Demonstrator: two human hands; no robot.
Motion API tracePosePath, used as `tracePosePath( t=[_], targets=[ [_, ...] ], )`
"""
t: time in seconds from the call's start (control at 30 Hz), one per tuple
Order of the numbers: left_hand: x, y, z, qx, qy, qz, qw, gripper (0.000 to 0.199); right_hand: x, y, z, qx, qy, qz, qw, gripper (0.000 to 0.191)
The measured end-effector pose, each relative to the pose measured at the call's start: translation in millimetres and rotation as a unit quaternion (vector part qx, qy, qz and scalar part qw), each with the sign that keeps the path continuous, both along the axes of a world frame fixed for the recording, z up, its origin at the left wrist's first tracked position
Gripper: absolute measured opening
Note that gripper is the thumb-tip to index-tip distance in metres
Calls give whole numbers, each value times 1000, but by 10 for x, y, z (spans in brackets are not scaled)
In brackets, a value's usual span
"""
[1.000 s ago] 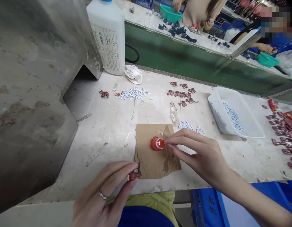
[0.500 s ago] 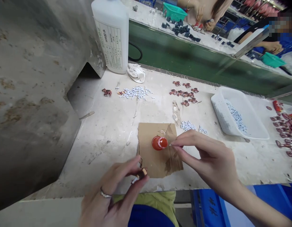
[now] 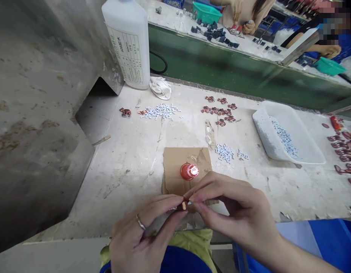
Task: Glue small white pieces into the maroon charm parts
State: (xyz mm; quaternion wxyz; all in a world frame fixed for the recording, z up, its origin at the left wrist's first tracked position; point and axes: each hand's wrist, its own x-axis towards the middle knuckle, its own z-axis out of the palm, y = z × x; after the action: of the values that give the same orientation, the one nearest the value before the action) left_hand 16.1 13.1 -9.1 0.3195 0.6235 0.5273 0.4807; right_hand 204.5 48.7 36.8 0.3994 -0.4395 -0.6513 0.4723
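While both hands meet just in front of the cardboard, the left hand pinches a small reddish piece between thumb and forefinger, a ring on one finger. The right hand closes narrowly on the same piece from the other side, its fingertips touching it; whether it holds something of its own there is too small to tell. On the cardboard, just beyond the hands, stands a red cap. Behind the cardboard to the right lies a cluster of white bits, and farther back a group of dark red pieces. Behind the cardboard to the left lies a second spread of white bits, with a white bottle well beyond it. Right of the cardboard, well apart, sits a white tray with more white bits along its floor.
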Motion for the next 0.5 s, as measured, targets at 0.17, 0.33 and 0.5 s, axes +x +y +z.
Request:
tracePosePath(
  t=[0.17,0.33,0.5],
  targets=[
    [10,-14,-10,-11,-25,1,1000,27,-10,-3,-21,34,-25,13,999,19],
    [-1,-16,14,27,19,14,999,37,1,-53,2,147,-109,23,983,22],
    [16,3,24,-7,-30,28,999,26,118,-88,22,235,-201,91,947,29]
  ],
)
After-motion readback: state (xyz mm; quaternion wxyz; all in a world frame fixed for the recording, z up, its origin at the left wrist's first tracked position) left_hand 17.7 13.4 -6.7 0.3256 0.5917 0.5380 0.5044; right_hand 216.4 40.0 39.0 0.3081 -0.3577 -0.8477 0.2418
